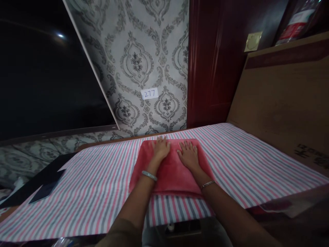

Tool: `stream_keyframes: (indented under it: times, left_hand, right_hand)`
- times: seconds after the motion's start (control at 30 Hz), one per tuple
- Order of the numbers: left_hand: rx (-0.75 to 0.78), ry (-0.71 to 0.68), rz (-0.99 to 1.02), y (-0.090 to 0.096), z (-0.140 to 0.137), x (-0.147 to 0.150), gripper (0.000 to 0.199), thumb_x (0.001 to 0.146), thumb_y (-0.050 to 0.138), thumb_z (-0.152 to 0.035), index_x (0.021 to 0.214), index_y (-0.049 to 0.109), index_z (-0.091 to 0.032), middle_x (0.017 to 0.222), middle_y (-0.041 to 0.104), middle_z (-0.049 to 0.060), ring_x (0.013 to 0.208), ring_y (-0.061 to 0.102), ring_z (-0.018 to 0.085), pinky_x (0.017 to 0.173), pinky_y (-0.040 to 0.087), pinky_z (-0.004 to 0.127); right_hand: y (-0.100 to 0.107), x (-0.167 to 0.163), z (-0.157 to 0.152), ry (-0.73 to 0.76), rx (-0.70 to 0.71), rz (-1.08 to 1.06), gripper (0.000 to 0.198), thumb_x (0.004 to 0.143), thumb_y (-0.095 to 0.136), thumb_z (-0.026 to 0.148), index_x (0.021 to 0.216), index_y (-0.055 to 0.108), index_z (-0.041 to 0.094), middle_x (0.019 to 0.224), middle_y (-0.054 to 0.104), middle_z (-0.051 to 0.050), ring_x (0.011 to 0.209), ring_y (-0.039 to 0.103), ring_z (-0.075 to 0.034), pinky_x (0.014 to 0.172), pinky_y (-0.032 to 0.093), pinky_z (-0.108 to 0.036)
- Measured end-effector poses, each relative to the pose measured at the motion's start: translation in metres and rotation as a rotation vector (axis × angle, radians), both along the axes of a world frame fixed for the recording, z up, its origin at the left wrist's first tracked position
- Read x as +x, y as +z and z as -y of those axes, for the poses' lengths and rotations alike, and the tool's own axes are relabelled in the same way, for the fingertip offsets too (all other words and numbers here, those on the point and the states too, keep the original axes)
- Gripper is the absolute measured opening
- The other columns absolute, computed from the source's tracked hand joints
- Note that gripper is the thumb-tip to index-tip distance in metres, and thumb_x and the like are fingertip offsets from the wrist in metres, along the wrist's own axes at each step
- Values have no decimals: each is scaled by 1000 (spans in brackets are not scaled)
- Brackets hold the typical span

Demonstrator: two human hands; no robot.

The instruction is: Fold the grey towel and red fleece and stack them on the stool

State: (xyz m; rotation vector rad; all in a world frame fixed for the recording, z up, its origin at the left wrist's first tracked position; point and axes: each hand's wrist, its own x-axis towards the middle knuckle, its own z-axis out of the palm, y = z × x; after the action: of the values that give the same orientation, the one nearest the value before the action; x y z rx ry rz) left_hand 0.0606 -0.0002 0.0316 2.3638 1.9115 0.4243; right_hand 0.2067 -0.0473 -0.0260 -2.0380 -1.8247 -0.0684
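Observation:
A red, soft-looking cloth lies folded into a rough rectangle on the striped tablecloth. On its upper left part rests my left hand, palm down with the fingers stretched toward the wall. My right hand lies flat on the upper right part, its fingers spread. Neither hand grips the cloth. The near edge of the cloth shows a fold, and my forearms cover parts of its left and right sides.
At the left stands a large dark screen, with a dark flat object below it. A big cardboard box borders the right side, a plastic bottle above it. The patterned wall bears a paper label.

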Motion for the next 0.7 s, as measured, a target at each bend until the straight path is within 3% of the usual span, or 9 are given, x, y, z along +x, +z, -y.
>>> stream_keyframes:
  times: [0.1,0.17,0.3,0.47,0.57,0.7]
  left_hand:
    - [-28,-172,-44,-8,-2,25,57,99,28,-39,153,37,-25,163,31,6,151,24,27,122,18,57]
    - [-44,-151,-75,-19,-5,28,57,98,27,-39,152,39,-25,162,33,7,150,26,29,122,13,60]
    - [-6,-42,-112,-38,-12,2,61,98,26,-46,153,37,-23,161,32,8,151,24,31,122,6,62]
    - [23,27,-191,-32,-13,-39,62,98,28,-50,153,37,-24,160,34,9,151,24,31,122,4,62]
    - [-12,86,-191,-25,-8,-59,62,99,27,-49,154,35,-24,163,30,8,152,17,32,119,11,66]
    - [-123,169,-119,-24,-1,-81,63,98,28,-51,157,29,-28,167,16,4,152,16,36,111,35,63]
  right_hand:
    - [-2,1,0,2,-2,8,56,100,33,42,152,42,22,162,33,-8,149,24,-32,118,16,-54]
    - [-3,1,1,0,-5,21,56,100,33,41,152,43,22,162,34,-8,149,25,-32,118,16,-53]
    - [-2,1,3,8,-3,47,56,98,35,38,151,45,22,161,34,-8,148,26,-32,118,17,-53]
    - [2,-1,6,0,-18,50,55,98,35,37,150,45,21,161,35,-9,148,26,-33,118,17,-53]
    - [1,-1,6,1,-25,42,56,99,35,38,152,43,21,161,34,-8,149,24,-32,118,17,-54]
    - [-1,0,5,-2,-29,34,57,99,33,39,153,41,22,162,32,-7,149,23,-32,119,17,-54]
